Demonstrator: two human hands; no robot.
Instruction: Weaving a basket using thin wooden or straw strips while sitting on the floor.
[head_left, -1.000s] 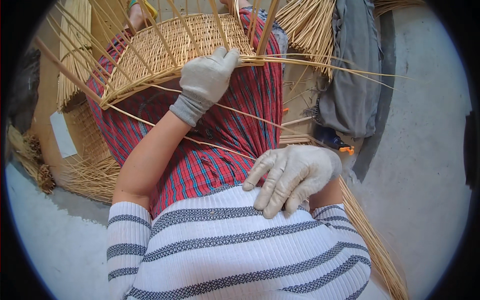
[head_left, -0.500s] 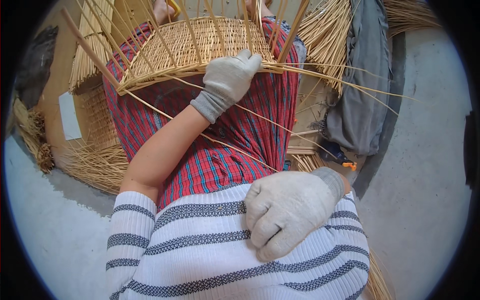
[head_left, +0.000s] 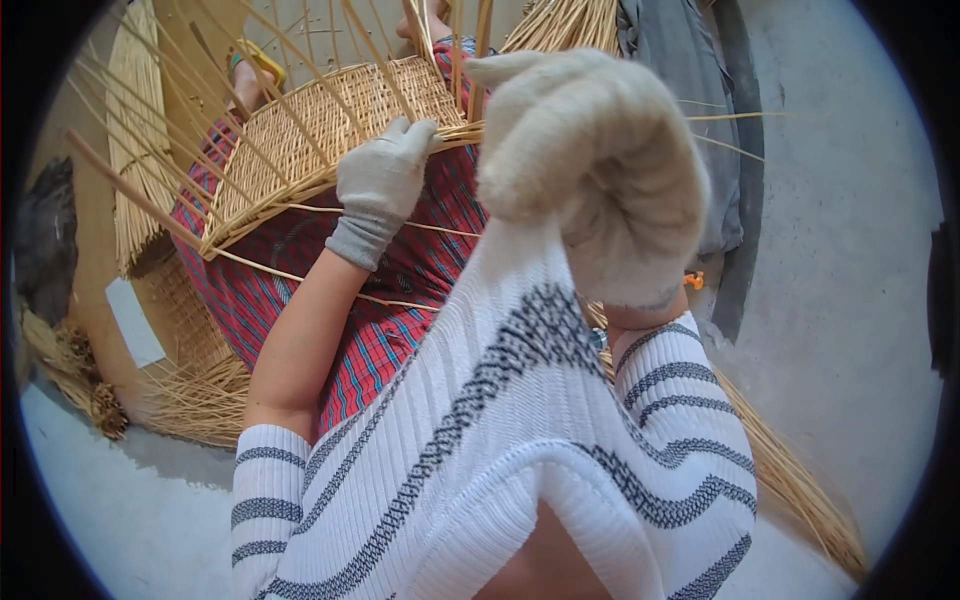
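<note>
On my lap rests a half-woven wicker basket (head_left: 310,120), its upright stakes fanning out. My left hand (head_left: 382,180), in a white work glove, is closed on the woven edge of the basket, near its middle. My right hand (head_left: 600,160), gloved too and close to the camera, pinches the front of the striped sweater (head_left: 520,330) and holds the cloth stretched up. Loose wicker strands (head_left: 255,265) run from the basket's edge across the red plaid cloth (head_left: 350,370) over my legs. The right hand hides part of the edge.
Bundles of wicker rods lie at the left (head_left: 140,150), at the top (head_left: 560,25) and at the lower right (head_left: 800,480). A grey cloth (head_left: 690,110) lies beyond my right hand. A white rectangular sheet (head_left: 135,322) and a woven panel (head_left: 195,325) are at the left.
My right hand has risen from my belly toward the camera, lifting the sweater front with it. The left hand keeps its hold on the basket edge; the view has shifted.
</note>
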